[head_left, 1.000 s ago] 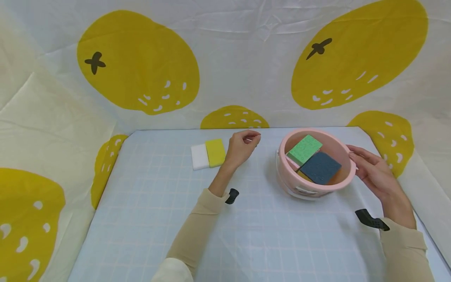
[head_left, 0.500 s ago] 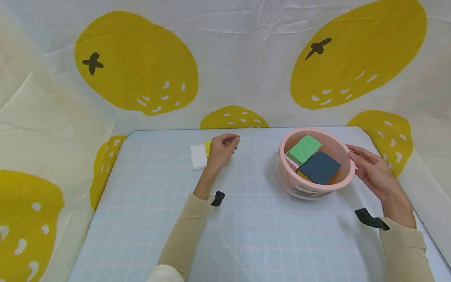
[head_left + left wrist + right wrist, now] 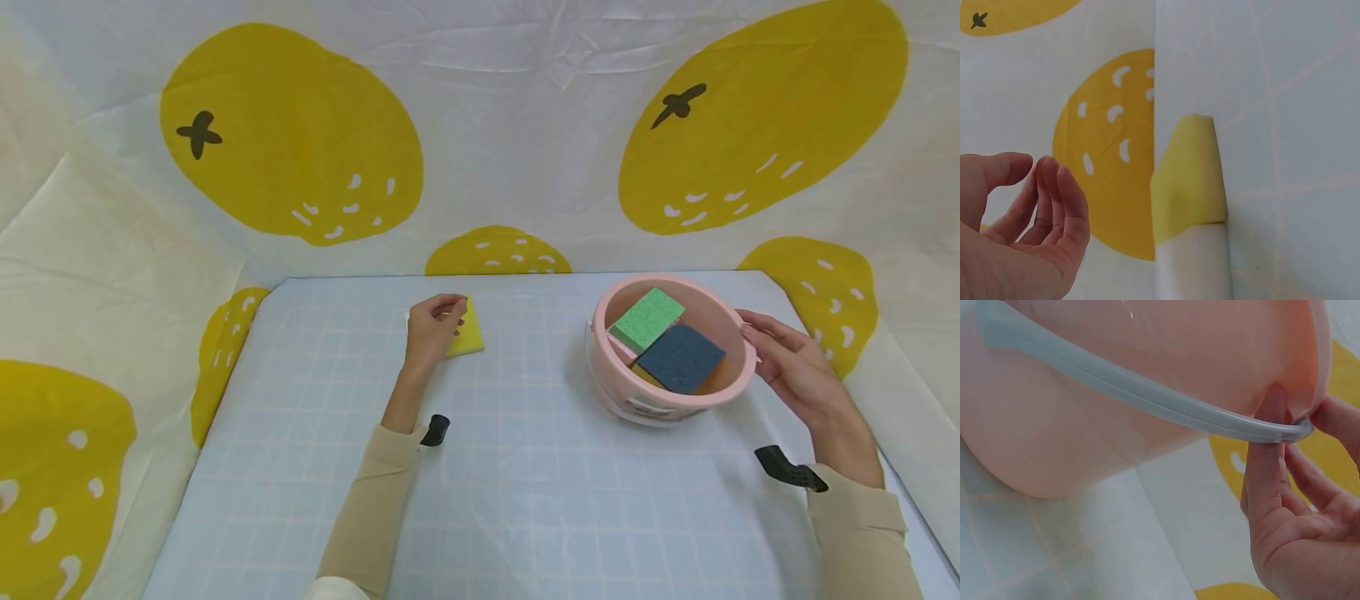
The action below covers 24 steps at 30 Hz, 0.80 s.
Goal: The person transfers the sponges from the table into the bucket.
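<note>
My left hand hovers over a yellow sponge and a white sponge that lie side by side on the table. Its fingers are loosely bent, thumb near the fingertips, with nothing between them. From the head view the hand hides nearly all of the white one. At the right, my right hand pinches the rim of a pink bucket, close to where the grey handle joins it. Inside the bucket lie a green sponge and a dark blue sponge, with other pieces partly covered beneath.
A pale blue checked cloth covers the table. White fabric with large yellow fruit prints hangs behind it and along the sides. The table's back edge runs just beyond the sponges and the bucket.
My left hand has moved left, passing over the yellow sponge to above the white one. The right hand and the bucket have stayed in place.
</note>
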{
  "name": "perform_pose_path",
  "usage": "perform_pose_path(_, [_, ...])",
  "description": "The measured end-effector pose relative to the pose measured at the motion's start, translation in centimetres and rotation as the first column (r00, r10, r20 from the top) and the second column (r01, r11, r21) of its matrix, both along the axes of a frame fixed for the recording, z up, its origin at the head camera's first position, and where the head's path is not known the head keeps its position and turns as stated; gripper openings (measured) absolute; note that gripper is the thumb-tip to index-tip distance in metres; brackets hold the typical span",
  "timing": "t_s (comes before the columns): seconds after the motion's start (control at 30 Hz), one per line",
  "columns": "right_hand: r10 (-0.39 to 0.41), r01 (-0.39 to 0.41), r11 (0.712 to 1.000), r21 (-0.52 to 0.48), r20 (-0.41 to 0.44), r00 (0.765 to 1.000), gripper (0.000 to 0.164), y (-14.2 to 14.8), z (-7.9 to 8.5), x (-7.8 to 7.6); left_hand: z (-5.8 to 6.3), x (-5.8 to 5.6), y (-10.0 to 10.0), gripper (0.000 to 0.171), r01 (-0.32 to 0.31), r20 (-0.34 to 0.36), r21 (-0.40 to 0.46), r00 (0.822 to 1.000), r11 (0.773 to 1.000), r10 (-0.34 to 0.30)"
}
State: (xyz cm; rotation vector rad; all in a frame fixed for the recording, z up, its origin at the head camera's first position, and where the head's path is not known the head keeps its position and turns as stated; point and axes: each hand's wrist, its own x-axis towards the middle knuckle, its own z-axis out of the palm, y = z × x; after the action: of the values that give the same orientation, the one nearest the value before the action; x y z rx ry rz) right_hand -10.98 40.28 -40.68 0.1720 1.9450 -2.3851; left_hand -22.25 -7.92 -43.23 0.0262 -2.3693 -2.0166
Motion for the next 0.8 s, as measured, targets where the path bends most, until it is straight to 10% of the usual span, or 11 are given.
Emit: perform_pose_path(0.8, [0.013, -0.012, 1.0, -0.019, 0.006, 1.0, 0.033, 0.1, 0.0, 0.2, -4.9, 0.3, -4.8, 0.035, -0.318, 0.133, -0.145, 0.932, 0.937, 0.337])
